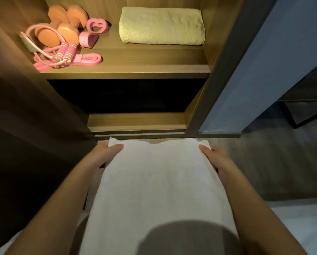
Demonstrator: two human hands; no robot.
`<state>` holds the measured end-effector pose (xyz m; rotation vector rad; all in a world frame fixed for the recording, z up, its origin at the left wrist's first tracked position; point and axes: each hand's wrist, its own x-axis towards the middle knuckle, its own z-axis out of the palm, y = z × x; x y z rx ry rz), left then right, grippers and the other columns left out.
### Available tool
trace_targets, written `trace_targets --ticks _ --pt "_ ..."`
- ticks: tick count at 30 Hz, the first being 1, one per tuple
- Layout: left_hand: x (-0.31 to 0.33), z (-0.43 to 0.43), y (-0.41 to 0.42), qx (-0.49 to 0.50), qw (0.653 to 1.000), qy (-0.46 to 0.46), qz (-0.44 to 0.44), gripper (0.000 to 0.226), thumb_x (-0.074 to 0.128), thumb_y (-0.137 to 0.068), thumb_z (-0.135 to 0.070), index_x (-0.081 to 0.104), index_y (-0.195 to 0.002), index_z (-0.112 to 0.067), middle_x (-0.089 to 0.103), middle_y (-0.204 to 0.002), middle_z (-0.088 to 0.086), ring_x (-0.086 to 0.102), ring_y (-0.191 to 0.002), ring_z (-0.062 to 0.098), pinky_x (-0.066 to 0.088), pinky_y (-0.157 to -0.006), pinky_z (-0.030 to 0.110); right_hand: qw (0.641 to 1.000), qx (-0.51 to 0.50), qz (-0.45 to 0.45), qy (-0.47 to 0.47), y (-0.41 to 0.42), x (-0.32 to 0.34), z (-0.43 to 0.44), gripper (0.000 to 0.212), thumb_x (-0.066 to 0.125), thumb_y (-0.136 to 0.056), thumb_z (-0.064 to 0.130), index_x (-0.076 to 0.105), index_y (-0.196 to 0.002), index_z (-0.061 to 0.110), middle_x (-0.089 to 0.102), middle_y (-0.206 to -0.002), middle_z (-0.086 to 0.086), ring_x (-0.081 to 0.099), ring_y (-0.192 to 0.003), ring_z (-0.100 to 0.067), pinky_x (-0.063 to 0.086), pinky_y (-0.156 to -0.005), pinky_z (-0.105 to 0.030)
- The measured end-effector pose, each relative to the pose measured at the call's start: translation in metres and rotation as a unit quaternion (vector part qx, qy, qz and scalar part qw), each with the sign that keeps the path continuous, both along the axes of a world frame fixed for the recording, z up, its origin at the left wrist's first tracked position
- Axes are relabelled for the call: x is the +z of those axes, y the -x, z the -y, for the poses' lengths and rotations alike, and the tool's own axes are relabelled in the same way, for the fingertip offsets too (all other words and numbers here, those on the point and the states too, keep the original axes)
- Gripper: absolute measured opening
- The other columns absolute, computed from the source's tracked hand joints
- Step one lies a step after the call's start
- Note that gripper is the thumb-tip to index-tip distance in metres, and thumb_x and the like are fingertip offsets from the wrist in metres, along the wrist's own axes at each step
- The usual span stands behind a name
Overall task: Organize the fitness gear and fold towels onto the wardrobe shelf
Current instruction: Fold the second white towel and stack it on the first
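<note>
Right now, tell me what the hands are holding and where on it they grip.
Both hold the folded white towel: the left hand grips its left edge, the right hand its right edge, each near the far corners.

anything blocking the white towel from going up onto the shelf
Nothing visible does: the space between the white towel and the shelf front is open. The yellow towel fills its right side, gear its left.
</note>
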<state>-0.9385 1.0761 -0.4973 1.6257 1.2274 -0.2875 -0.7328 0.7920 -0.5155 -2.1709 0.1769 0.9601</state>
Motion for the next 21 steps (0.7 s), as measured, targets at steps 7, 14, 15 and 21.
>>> trace_targets --ticks 7,14,15,21 --pt "0.014 -0.043 -0.008 -0.207 0.971 0.123 0.009 0.092 0.081 -0.037 -0.075 0.062 -0.113 -0.027 0.074 -0.098 -0.012 0.069 -0.092 0.006 0.047 -0.073 0.018 0.978 0.154 -0.115 -0.085 -0.06 0.005 0.008 0.051 0.078 -0.072 0.042 0.064 -0.114 0.016 0.071 -0.108 -0.004 0.065 -0.102 -0.023 0.053 -0.082 -0.032" --pt "0.01 -0.061 -0.004 -0.251 0.958 0.129 0.045 0.054 0.075 -0.073 -0.057 0.072 -0.107 -0.016 0.073 -0.107 0.001 0.069 -0.101 0.016 0.049 -0.095 0.036 0.951 0.225 -0.178 -0.116 -0.078 -0.004 0.016 0.063 0.081 -0.065 0.042 0.064 -0.114 0.008 0.071 -0.111 -0.01 0.069 -0.103 -0.025 0.055 -0.089 -0.034" --pt "0.01 -0.062 -0.002 -0.248 0.96 0.123 0.037 0.06 0.075 -0.068 -0.062 0.075 -0.1 -0.011 0.074 -0.104 0.004 0.07 -0.098 0.018 0.049 -0.093 0.037 0.952 0.234 -0.165 -0.112 -0.078 -0.003 0.016 0.061 0.082 -0.063 0.043 0.066 -0.111 0.008 0.072 -0.11 -0.009 0.069 -0.102 -0.025 0.056 -0.088 -0.035" --pt "0.013 -0.061 -0.02 -0.308 0.95 0.047 -0.01 0.048 0.069 -0.074 -0.059 0.066 -0.11 -0.027 0.07 -0.11 -0.007 0.064 -0.104 0.012 0.045 -0.093 0.03 0.929 0.362 -0.074 -0.034 -0.086 0.01 -0.003 0.028 0.071 -0.083 0.038 0.068 -0.101 0.016 0.071 -0.104 -0.004 0.068 -0.099 -0.022 0.056 -0.091 -0.036"
